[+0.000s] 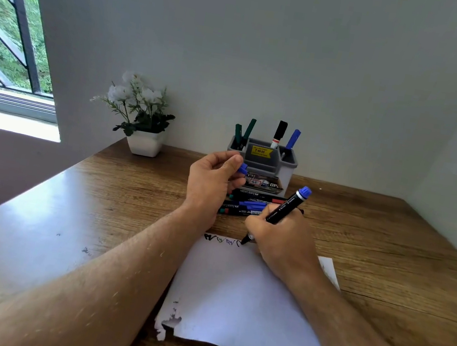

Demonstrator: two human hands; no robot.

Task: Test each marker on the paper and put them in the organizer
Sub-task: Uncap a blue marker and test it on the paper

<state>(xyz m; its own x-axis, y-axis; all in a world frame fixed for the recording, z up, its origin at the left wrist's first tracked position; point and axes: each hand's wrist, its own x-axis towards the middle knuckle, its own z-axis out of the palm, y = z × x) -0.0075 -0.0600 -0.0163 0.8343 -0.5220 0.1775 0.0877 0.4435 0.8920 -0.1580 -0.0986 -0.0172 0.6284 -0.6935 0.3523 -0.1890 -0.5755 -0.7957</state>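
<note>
1. Right hand [279, 239] grips the marker [284, 210], fingers clamped round its barrel, tip touching the paper [246, 303] at its 12 o'clock edge beside small scribbles [221, 240].
2. Left hand [211, 182] pinches the blue cap [242, 168] between thumb and fingers.
3. Organizer [264, 163] stands at 12 o'clock on the counter [387, 255], holding four markers [279, 134].
4. More markers [249, 204] lie just before it.

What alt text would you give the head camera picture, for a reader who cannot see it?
A person's right hand presses a blue-ended marker to the far edge of a white paper on a wooden desk, while the left hand pinches its blue cap. Behind stand a grey organizer holding four markers, loose markers and a potted white flower.
</note>
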